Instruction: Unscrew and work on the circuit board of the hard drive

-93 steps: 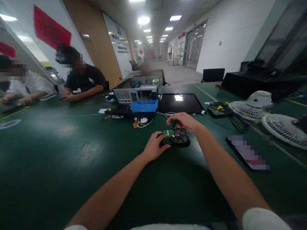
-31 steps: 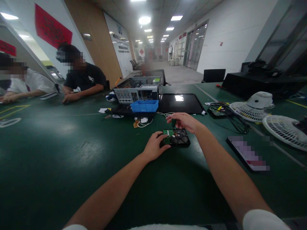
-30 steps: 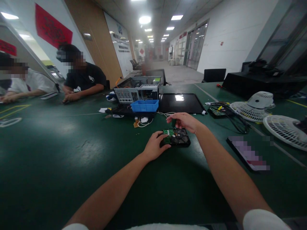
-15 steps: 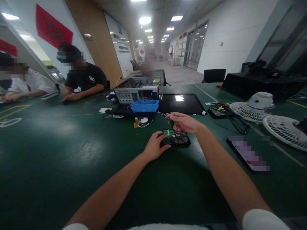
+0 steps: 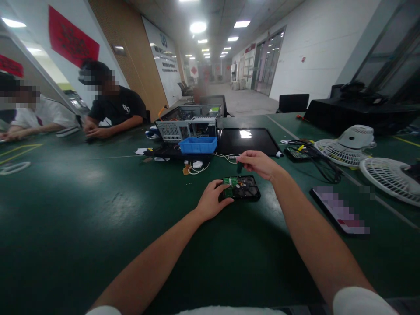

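A hard drive (image 5: 246, 188) lies flat on the green table, its green circuit board and dark metal underside facing up. My left hand (image 5: 212, 200) grips the drive's left end, fingers on the far side and over the board, thumb at the near edge. Above the drive's far edge, my right hand (image 5: 257, 163) pinches the top of a small dark green screwdriver (image 5: 239, 167). It points down, and its tip is too small to make out against the drive.
Beyond the drive stand a blue tray (image 5: 198, 145), an opened computer case (image 5: 187, 124) and a dark flat panel (image 5: 249, 141). To the right lie a phone (image 5: 339, 211), a cable (image 5: 323, 164) and white fans (image 5: 390, 175). Two people sit at the left.
My right hand has shifted slightly right and up, with its fingers drawn together at the top of the screwdriver. The left hand and the hard drive have stayed put.
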A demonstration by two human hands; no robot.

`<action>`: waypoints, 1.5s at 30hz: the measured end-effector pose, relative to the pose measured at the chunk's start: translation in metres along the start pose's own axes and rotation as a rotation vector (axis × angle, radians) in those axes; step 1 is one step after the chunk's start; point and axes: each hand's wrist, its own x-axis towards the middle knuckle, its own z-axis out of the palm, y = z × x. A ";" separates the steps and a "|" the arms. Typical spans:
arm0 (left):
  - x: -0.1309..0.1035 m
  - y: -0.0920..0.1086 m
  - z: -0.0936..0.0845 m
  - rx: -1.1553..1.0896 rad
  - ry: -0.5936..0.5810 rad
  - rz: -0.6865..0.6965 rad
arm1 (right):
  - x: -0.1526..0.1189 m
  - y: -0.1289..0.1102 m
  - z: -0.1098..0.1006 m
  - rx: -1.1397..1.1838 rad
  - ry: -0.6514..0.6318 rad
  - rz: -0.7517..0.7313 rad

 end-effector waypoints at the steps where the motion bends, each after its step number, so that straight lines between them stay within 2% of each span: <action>1: 0.000 0.000 0.000 0.001 0.002 -0.001 | 0.000 0.000 0.001 -0.009 0.007 0.004; 16: 0.000 0.000 0.000 0.010 -0.001 -0.005 | -0.003 -0.004 0.011 0.010 -0.080 0.054; 25: 0.000 -0.001 0.001 0.015 -0.002 0.004 | -0.004 -0.003 0.012 0.167 -0.168 0.110; 31: 0.000 -0.001 0.002 0.013 0.008 0.008 | -0.006 -0.004 0.009 0.166 -0.187 0.088; 38: 0.000 -0.001 0.002 0.009 0.007 0.009 | -0.003 -0.003 0.005 0.008 -0.108 0.017; 45: 0.000 -0.001 0.001 0.009 -0.002 0.001 | -0.001 0.001 0.005 -0.007 -0.066 0.009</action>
